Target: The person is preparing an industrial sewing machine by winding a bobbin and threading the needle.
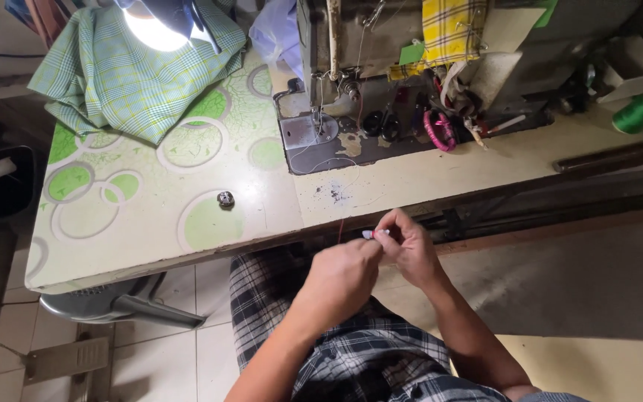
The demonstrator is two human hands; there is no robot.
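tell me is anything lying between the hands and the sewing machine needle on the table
Nothing visible blocks it. The left hand and right hand pinch a small white piece below the table edge; bare tabletop leads to the needle.

Stuck on the front of the sewing machine (336,45), near its middle: a small green paper label (411,53), roughly square, slightly tilted. Further right on the sewing machine's upper body: a cream card (511,28), flat and rectangular, with a second green slip (547,10) at its top right corner, cut off by the frame edge. Right of the machine: a pale cardboard box (629,74), partly hidden. Just left of the machine's head: a crumpled, whitish, translucent plastic bag (273,33).
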